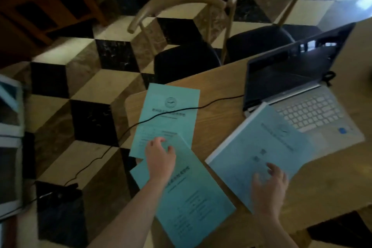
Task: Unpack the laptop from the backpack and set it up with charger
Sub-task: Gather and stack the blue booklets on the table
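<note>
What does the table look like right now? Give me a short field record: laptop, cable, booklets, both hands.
laptop: laptop open on the wooden table, screen dark
cable: black cable runs from the laptop's left side, across the far booklet, off the table edge to the floor
booklets: three blue ones; the thick booklet overlaps the laptop's near left corner
left hand: left hand resting on the near booklet, fingers spread
right hand: right hand on the thick booklet's near edge, blurred

A: Place? Café or a home dining room, hard to say which.
B: Evidence?
A: Wooden table (231,78), two bentwood chairs (181,32) with dark seats, cube-pattern marble floor (84,78), wooden cabinet (46,4) at far left.
</note>
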